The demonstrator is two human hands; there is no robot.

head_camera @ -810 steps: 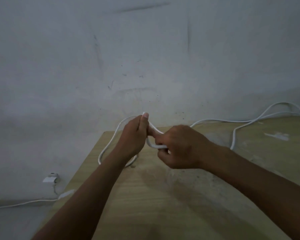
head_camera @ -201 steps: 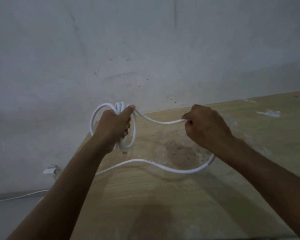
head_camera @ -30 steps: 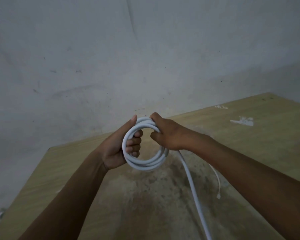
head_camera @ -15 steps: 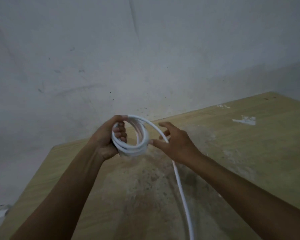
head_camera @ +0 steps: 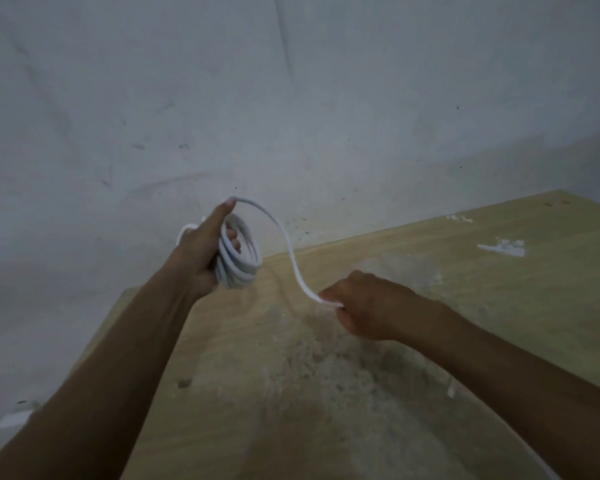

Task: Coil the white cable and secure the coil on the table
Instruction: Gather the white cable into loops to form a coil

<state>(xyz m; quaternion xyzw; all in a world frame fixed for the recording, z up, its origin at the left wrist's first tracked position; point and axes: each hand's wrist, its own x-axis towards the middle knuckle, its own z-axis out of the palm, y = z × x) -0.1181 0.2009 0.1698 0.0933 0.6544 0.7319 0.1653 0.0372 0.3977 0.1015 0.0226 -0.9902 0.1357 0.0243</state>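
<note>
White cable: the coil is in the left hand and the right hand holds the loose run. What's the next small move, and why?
Probably bring the right hand up and lay its strand onto the coil as one more turn. The left hand grips the stacked loops above the table, thumb pinning the top, while the loose run arcs free between the hands, so it isn't ready to secure.

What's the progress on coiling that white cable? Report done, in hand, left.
Done: several loops are gathered into a coil, which the left hand grips above the table.
In hand: the right hand pinches the loose strand arching off the coil.
Left: wind in that strand, secure the coil, set it down.
</note>
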